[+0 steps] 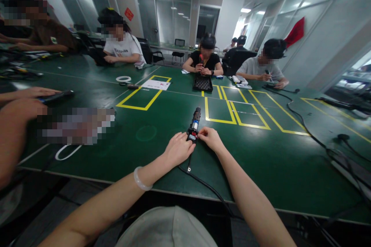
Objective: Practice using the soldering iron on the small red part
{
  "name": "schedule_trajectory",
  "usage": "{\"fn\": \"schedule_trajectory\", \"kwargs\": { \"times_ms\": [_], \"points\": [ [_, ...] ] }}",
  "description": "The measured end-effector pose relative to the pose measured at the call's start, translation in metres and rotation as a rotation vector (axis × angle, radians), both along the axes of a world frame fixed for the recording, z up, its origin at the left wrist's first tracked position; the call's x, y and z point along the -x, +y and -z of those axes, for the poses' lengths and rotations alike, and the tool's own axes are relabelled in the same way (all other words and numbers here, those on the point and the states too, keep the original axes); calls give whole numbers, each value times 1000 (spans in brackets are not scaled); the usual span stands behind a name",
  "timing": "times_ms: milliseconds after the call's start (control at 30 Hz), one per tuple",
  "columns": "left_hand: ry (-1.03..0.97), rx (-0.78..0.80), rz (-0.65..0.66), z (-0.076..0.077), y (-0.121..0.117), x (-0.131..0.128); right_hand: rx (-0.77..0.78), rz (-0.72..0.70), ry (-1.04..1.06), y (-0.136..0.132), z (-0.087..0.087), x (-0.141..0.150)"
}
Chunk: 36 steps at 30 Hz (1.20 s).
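Note:
In front of me a black cylindrical device [195, 119] with a silver and blue band and a red part lies on the green table, pointing away from me. My left hand [179, 147] is closed over its near end from the left. On the other side, the fingertips of my right hand [209, 137] are pinched together beside the red part; whatever they hold is too small to make out. A black cable [207, 187] and a thin lead with a small ring terminal [189, 169] run from under my left hand toward the table's near edge.
Yellow tape rectangles [220, 120] mark the green table [162, 173]. Across it, a person handles a red-tipped tool above a black tray [203, 84]. A paper sheet [156, 84] and white ring [123, 79] lie beyond. A neighbour's arm [17, 123] is at left; cables [301, 119] cross the right.

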<state>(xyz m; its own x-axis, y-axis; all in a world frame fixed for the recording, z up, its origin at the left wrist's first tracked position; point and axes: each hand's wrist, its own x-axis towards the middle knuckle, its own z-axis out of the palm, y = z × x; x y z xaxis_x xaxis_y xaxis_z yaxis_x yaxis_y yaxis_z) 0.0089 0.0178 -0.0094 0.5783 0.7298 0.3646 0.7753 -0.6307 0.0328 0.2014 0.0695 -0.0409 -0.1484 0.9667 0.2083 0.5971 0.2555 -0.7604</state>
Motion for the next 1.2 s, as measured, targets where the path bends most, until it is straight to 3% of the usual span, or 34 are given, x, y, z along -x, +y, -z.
{"fn": "schedule_trajectory", "kwargs": {
  "times_ms": [200, 267, 400, 467, 600, 733, 833, 1000, 1200],
  "points": [
    [9, 12, 40, -3, -13, 3, -15, 21, -50, -5, -8, 3],
    [45, 58, 12, -11, -16, 5, -2, 15, -53, -6, -9, 4],
    [57, 104, -194, -34, -8, 4, 19, -42, 3, -6, -11, 5],
    [11, 97, -180, -41, 3, 0, 11, -65, 27, -5, -10, 5],
    [-12, 216, 6, -30, 31, -15, -18, -100, 66, -2, -6, 4],
    [-5, 316, 58, -8, 52, -27, 4, -102, 108, 3, -1, 0],
    [5, 280, 87, 1, 56, -32, 5, -35, 141, 6, 1, -4],
    [95, 175, 144, -3, 50, -34, -35, 69, 191, 7, 0, -10],
    [160, 159, 107, -13, 44, -26, -25, 19, 225, 6, 2, -8]
  ]
}}
